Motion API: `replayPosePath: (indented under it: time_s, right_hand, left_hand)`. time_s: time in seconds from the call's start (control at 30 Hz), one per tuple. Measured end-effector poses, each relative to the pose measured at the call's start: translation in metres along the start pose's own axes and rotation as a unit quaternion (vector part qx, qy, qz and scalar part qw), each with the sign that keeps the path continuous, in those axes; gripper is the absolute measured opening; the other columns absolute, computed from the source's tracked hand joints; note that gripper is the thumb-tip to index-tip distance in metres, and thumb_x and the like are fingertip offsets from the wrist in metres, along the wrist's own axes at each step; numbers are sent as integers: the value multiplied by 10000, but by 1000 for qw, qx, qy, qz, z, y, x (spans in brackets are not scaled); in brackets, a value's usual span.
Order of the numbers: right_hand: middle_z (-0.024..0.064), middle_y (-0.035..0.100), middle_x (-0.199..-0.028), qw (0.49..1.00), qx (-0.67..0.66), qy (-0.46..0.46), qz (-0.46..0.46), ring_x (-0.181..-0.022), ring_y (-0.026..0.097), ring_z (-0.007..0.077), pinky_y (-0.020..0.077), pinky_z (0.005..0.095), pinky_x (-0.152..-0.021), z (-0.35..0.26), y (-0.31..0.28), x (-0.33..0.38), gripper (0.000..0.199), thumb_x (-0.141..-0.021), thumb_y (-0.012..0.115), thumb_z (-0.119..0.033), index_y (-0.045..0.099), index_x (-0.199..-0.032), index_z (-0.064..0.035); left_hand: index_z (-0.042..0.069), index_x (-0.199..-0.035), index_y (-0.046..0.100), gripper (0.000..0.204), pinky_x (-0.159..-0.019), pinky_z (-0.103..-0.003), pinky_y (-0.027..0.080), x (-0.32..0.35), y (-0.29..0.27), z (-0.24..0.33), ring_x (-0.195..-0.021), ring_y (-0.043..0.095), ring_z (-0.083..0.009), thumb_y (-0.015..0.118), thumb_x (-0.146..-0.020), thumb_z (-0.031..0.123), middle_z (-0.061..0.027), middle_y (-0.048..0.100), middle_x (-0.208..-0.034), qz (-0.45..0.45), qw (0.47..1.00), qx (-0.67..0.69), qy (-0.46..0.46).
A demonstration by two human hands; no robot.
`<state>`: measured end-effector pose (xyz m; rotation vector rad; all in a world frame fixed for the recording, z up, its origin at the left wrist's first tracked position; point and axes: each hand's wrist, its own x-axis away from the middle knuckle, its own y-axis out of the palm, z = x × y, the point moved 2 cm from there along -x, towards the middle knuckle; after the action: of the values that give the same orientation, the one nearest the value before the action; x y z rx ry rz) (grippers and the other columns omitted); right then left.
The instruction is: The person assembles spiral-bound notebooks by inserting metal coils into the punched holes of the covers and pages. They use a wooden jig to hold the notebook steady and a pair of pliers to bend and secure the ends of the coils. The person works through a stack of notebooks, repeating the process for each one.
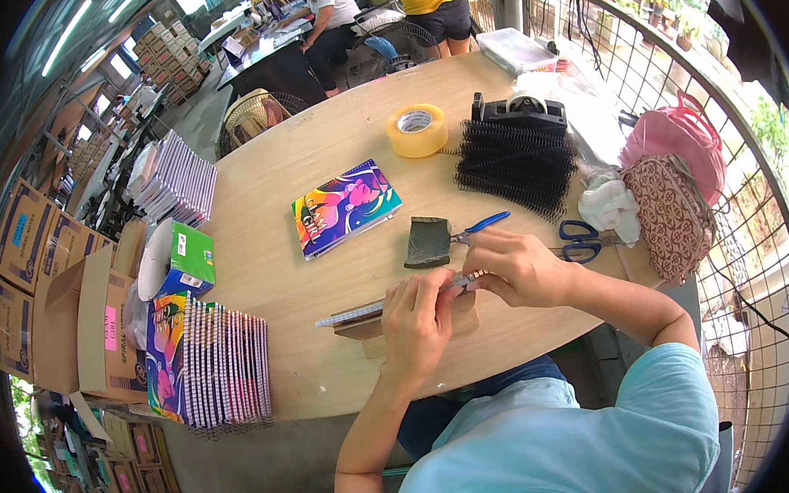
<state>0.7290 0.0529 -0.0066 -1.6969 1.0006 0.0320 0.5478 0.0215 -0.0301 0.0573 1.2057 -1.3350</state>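
Observation:
A notebook (352, 316) stands on its edge in a wooden stand (374, 347) near the table's front, its pale, punched edge facing up. My left hand (415, 325) is closed over it, thumb and fingers on the upper edge. At the right end, my right hand (524, 268) pinches the same edge; anything small between those fingertips is hidden. Just beyond my hands lie a dark grey pad (428, 242) and blue-handled pliers (486, 223), their tips beside the pad. Blue-handled scissors (578, 241) rest near my right wrist. Farther off lies a colourful notebook stack (347, 210).
Black spiral coils (516, 168) pile up before a tape dispenser (524, 112), with a tape roll (416, 130) to their left. A patterned pouch (671, 216) sits at right. Bound notebooks (225, 361) and cardboard boxes (106, 327) stand at left. Two people are in the background.

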Motion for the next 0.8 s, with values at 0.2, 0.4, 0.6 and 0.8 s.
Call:
replayPosePath:
  time_s: [0.2,0.4,0.6,0.8]
  right_hand:
    - [182,639,-1064,961,-185,193,-77,-1091,570,347,472,448,-913,62,12,-35,456,-899,607,-456,664,-1145,-77]
    - [249,603,-1109,959,122,59,-249,-1101,552,410,469,466,-930,104,100,-59,540,-781,698,-489,665,-1207,-157]
    - [207,618,-970,973,-128,84,-174,-1026,553,340,467,410,-886,98,34,-62,486,-795,686,-466,702,-1145,-129]
    - [188,632,-1034,965,-198,109,-135,-1068,549,299,443,368,-943,124,25,-45,540,-888,610,-457,629,-1275,-80]
  left_hand:
    - [155,-964,634,184,-754,-352,410,-7,-3,21,-809,606,-177,734,-824,222,12,610,-892,-33,996,-84,26]
    - [159,-906,648,162,-726,-360,383,-5,11,11,-785,577,-173,730,-818,267,45,602,-935,-29,992,-123,8]
    - [139,-929,647,209,-751,-363,398,-4,9,4,-809,592,-183,706,-838,318,25,625,-1008,-50,991,-120,19]
    - [124,-980,651,295,-764,-366,414,-7,10,5,-826,610,-203,702,-826,371,-17,620,-1070,-68,991,-109,27]
